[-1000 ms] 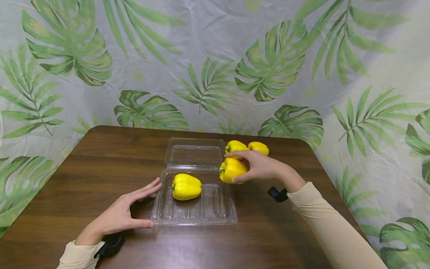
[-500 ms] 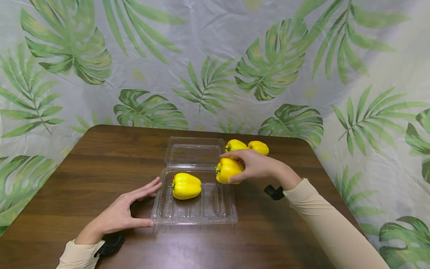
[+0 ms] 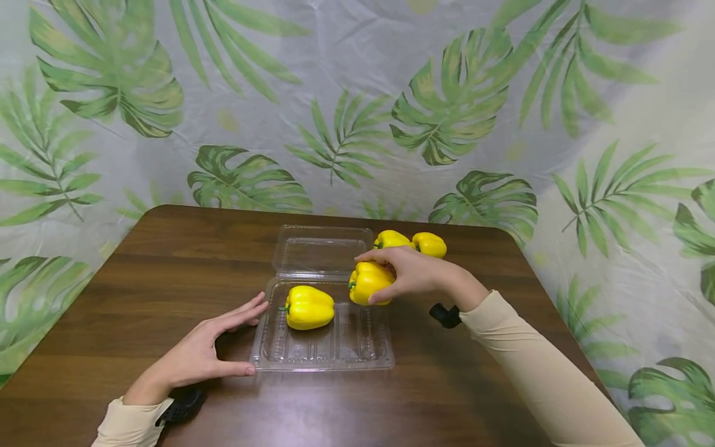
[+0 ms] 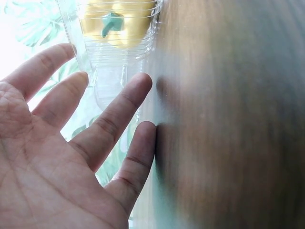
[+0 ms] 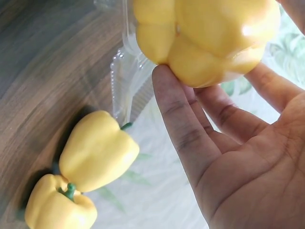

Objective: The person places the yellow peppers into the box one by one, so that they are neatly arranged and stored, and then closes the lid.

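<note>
My right hand (image 3: 416, 271) grips a yellow bell pepper (image 3: 368, 282) between thumb and fingers, over the right side of a clear plastic clamshell container (image 3: 357, 360). In the right wrist view the fingers curl under the held pepper (image 5: 209, 38). Another yellow bell pepper (image 3: 310, 308) lies on its side in the container's base, its green stem to the left. My left hand (image 3: 201, 354) is spread at the container's left edge, thumb near the front corner. In the left wrist view the fingers (image 4: 107, 126) are fairly straight, the fingertips at or near the clear wall.
Two more yellow peppers (image 3: 429, 245) (image 5: 100, 150) lie touching on the dark wooden table (image 3: 184, 267), behind my right hand. The container's lid (image 3: 324, 251) lies folded open toward the back. A leaf-patterned cloth (image 3: 341, 81) hangs behind the table.
My right hand has moved left with the gripped pepper, from the container's right edge to over its base. The left hand stays in place.
</note>
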`<state>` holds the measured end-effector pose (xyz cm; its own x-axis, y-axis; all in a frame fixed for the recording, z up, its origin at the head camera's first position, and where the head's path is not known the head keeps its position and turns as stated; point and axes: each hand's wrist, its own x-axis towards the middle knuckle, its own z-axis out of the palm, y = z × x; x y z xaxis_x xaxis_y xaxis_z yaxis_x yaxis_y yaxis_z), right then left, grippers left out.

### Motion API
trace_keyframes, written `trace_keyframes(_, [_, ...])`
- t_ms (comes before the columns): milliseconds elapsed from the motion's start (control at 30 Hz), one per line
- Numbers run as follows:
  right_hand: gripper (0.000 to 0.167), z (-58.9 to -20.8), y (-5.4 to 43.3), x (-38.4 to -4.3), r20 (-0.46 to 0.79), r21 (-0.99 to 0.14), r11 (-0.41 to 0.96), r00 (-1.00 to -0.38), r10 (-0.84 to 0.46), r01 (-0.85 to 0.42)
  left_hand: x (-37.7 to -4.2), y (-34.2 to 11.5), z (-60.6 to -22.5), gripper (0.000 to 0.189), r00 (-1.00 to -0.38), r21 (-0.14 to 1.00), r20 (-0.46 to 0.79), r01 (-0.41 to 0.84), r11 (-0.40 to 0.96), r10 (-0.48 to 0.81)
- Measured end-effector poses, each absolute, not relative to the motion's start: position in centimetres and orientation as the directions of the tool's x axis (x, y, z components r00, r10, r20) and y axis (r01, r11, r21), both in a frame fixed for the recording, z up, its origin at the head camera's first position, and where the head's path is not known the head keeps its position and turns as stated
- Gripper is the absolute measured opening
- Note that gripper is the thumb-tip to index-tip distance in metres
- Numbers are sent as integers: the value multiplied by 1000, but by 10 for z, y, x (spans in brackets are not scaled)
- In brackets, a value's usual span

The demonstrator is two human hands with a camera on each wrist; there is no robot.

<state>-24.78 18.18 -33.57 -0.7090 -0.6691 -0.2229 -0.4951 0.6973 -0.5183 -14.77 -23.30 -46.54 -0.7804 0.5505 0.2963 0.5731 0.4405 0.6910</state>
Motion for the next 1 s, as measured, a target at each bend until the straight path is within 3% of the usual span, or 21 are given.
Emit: trace_keyframes(1000, [77,-342,153,-246,-276,-406,713,-667,-692,-572,-148,-233,-467,97,-776,687,298,579,440,556])
